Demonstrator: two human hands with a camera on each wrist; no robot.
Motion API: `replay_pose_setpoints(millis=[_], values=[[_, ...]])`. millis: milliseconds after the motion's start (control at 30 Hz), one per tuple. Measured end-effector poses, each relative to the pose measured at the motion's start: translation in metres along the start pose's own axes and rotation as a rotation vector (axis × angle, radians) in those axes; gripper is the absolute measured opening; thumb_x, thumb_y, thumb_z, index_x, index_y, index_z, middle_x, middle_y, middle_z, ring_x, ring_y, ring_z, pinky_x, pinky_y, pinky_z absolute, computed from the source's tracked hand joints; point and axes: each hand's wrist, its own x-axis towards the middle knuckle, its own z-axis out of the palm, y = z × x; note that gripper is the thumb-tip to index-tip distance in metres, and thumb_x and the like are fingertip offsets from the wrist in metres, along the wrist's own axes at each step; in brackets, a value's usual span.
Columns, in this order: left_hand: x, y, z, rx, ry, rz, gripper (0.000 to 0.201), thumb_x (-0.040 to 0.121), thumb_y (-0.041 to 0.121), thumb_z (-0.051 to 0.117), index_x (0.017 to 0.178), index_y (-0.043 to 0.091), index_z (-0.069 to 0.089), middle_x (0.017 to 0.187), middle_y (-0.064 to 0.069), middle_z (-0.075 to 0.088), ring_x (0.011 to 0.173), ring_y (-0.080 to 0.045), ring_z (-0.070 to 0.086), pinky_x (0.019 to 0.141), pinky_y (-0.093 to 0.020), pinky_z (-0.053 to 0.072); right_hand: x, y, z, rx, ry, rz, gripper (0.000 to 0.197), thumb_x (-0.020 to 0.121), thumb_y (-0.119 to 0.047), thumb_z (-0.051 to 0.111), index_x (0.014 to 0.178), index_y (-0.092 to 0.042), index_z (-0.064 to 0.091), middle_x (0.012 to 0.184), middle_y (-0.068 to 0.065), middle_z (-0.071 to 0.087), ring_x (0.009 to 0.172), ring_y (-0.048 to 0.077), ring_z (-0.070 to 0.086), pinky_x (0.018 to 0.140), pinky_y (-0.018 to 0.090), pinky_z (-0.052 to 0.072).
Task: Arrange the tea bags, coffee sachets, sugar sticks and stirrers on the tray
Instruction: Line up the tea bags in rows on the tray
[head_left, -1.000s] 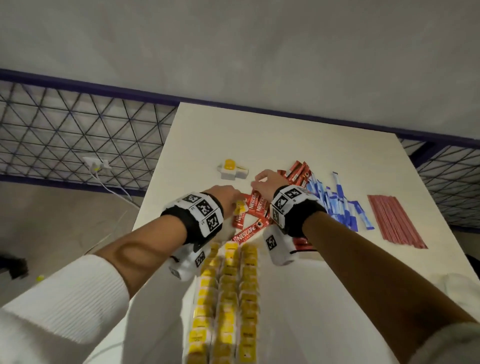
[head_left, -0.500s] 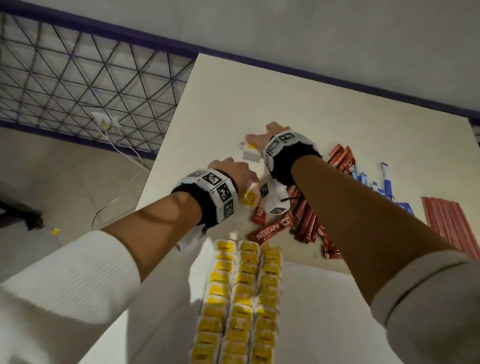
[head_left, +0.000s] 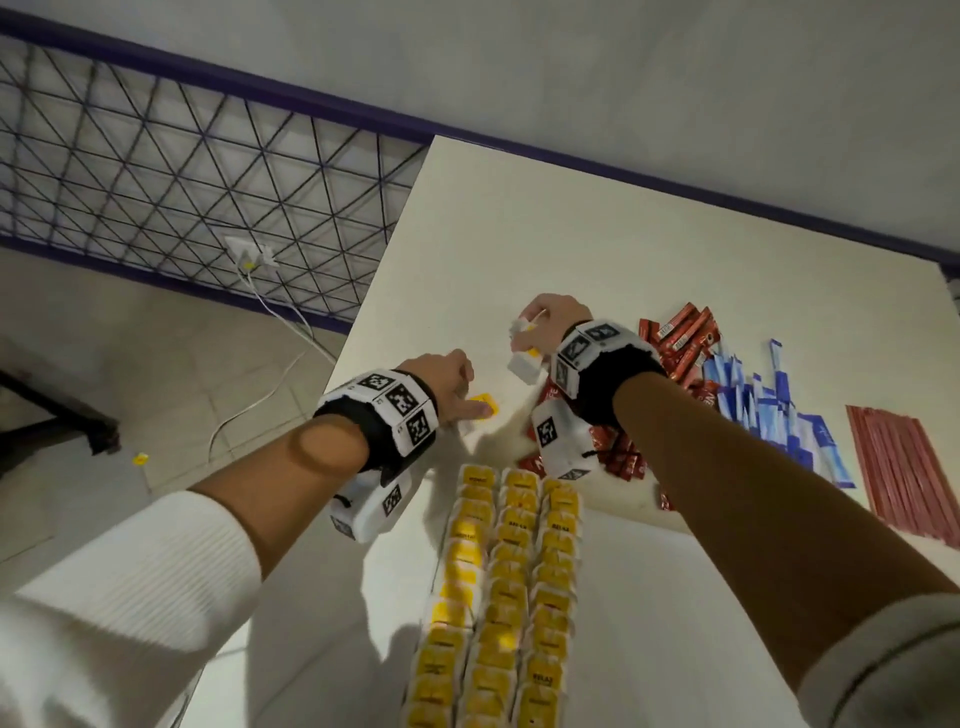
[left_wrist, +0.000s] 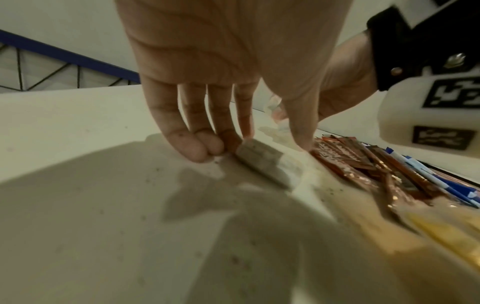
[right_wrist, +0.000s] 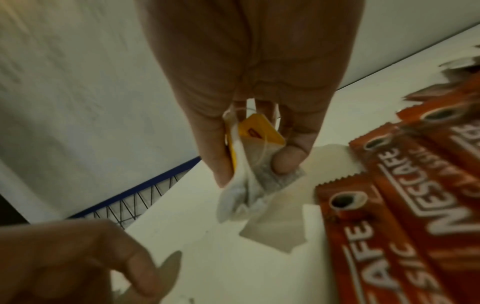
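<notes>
White tabletop (head_left: 597, 249), pale wall behind it, a purple-framed wire grille (head_left: 171, 171) on your left with a socket and cable low on it. Your right hand (head_left: 553, 322) is up off the table near the middle, thumb and fingers pinching a tea bag (right_wrist: 255, 164) with its yellow tag and string; the paper hangs crumpled below the fingertips. Your left hand (head_left: 447, 376) is down at the table's left side, fingertips (left_wrist: 193, 146) touching a second tea bag (left_wrist: 262, 162) that lies flat there, fingers fairly straight, thumb apart and not closed around it. Rows of yellow tea bags (head_left: 506, 587) run in three neat columns toward the near edge. Red coffee sachets (head_left: 675, 343) lie heaped just right of your right wrist; blue-and-white sugar sticks (head_left: 769, 405) fan out beside them; red stirrers (head_left: 904, 467) sit packed side by side at the right edge.
</notes>
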Motion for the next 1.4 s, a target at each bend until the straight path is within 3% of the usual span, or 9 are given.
replay_pose_setpoints(millis=[200, 300, 400, 600, 800, 1000, 1167, 1333, 1400], values=[[-0.013, -0.001, 0.021, 0.109, 0.051, -0.095, 0.035, 0.077, 0.030, 0.069, 0.107, 0.015, 0.057, 0.099, -0.004, 0.064, 0.089, -0.027, 0.063, 0.068, -0.027, 0.047, -0.053, -0.007, -0.005, 0.065, 0.029, -0.081, 0.028, 0.080, -0.016, 0.069, 0.106, -0.010, 0.062, 0.090, 0.001, 0.052, 0.086, 0.018, 0.050, 0.061, 0.025, 0.038], [-0.024, -0.010, 0.020, 0.104, -0.007, -0.146, 0.022, 0.073, 0.034, 0.071, 0.080, 0.015, 0.062, 0.096, -0.007, 0.068, 0.089, -0.029, 0.066, 0.076, -0.030, 0.054, -0.081, -0.010, -0.006, 0.102, 0.055, -0.152, 0.028, 0.079, -0.017, 0.071, 0.104, -0.010, 0.063, 0.093, 0.001, 0.054, 0.087, 0.015, 0.051, 0.065, 0.025, 0.038], [-0.051, -0.012, 0.010, -0.029, -0.005, -0.177, 0.038, 0.080, 0.035, 0.069, 0.107, 0.009, 0.065, 0.111, -0.010, 0.063, 0.110, -0.027, 0.058, 0.084, -0.025, 0.044, -0.110, -0.015, -0.007, 0.155, 0.063, -0.209, 0.023, 0.078, -0.016, 0.071, 0.100, -0.012, 0.064, 0.093, -0.001, 0.055, 0.087, 0.013, 0.051, 0.069, 0.024, 0.038], [-0.105, -0.009, 0.009, -0.859, 0.181, -0.126, 0.026, 0.074, 0.003, 0.065, 0.063, 0.015, 0.045, 0.036, 0.009, 0.051, 0.054, -0.015, 0.046, 0.056, -0.022, 0.039, -0.163, -0.019, -0.004, 0.240, 0.072, -0.328, 0.019, 0.076, -0.014, 0.073, 0.084, -0.020, 0.057, 0.078, -0.012, 0.051, 0.066, 0.002, 0.045, 0.055, 0.010, 0.033], [-0.151, 0.032, 0.024, -1.324, 0.109, -0.061, 0.030, 0.079, -0.013, 0.026, 0.080, 0.008, 0.047, 0.067, -0.006, 0.050, 0.047, -0.014, 0.056, 0.046, -0.026, 0.054, -0.209, -0.020, 0.011, 0.303, 0.022, -0.397, 0.022, 0.074, -0.013, 0.076, 0.085, -0.021, 0.058, 0.079, -0.011, 0.051, 0.061, 0.000, 0.044, 0.054, 0.009, 0.035], [-0.178, 0.048, 0.063, -1.753, -0.261, -0.083, 0.037, 0.090, 0.043, 0.042, 0.103, 0.013, 0.058, 0.085, -0.011, 0.066, 0.062, -0.030, 0.067, 0.050, -0.041, 0.056, -0.236, 0.003, 0.035, 0.174, 0.009, -0.207, 0.032, 0.073, -0.020, 0.077, 0.098, -0.014, 0.059, 0.077, -0.003, 0.048, 0.072, 0.013, 0.050, 0.052, 0.020, 0.036], [-0.187, 0.057, 0.086, -1.726, -0.283, -0.082, 0.030, 0.090, 0.041, 0.050, 0.102, 0.014, 0.057, 0.081, -0.008, 0.070, 0.066, -0.027, 0.069, 0.059, -0.039, 0.059, -0.255, 0.031, 0.041, 0.328, -0.073, -0.098, 0.054, 0.074, -0.029, 0.076, 0.118, -0.018, 0.048, 0.080, -0.007, 0.047, 0.077, 0.013, 0.051, 0.065, 0.023, 0.042], [-0.191, 0.063, 0.101, -1.648, -0.259, -0.086, 0.015, 0.093, 0.025, 0.049, 0.094, 0.016, 0.061, 0.073, -0.005, 0.071, 0.062, -0.017, 0.070, 0.054, -0.027, 0.058, -0.268, 0.059, 0.041, 0.743, -0.039, 0.014, 0.039, 0.081, -0.017, 0.069, 0.116, -0.009, 0.052, 0.084, 0.011, 0.064, 0.077, 0.021, 0.061, 0.084, 0.033, 0.053], [-0.192, 0.066, 0.105, -1.626, -0.237, -0.082, 0.012, 0.094, 0.022, 0.049, 0.097, 0.021, 0.060, 0.076, -0.002, 0.071, 0.062, -0.015, 0.070, 0.051, -0.026, 0.057, -0.273, 0.066, 0.040, 0.818, -0.018, 0.028, 0.030, 0.084, -0.013, 0.066, 0.111, -0.009, 0.054, 0.085, 0.012, 0.064, 0.072, 0.019, 0.062, 0.076, 0.027, 0.055]])
